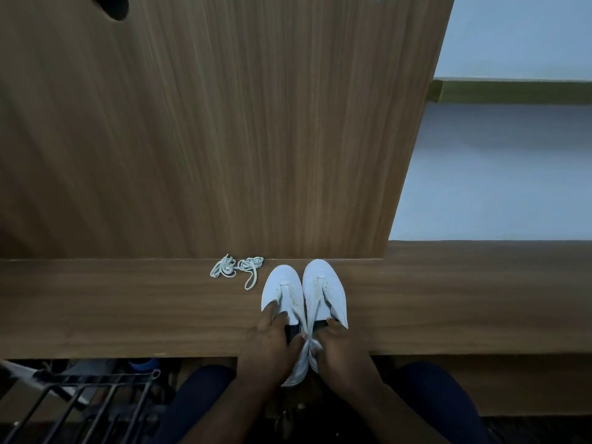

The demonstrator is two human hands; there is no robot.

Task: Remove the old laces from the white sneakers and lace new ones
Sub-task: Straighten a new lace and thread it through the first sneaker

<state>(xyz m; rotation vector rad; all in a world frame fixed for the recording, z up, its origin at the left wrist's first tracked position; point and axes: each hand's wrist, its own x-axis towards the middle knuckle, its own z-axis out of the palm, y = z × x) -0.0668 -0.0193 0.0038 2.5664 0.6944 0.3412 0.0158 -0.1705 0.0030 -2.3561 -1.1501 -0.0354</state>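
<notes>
At lower centre, left hand grips the left sneaker, right hand the right sneaker; lacing looks unstarted (two lace bundles wait left).

Wooden desk, tall wood-grain back panel, pale wall right, black wire rack below

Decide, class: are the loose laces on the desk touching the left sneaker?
Apart. The head view shows a strip of bare wood between the loose laces and the left sneaker; the lowest loop ends short of its toe.
</notes>
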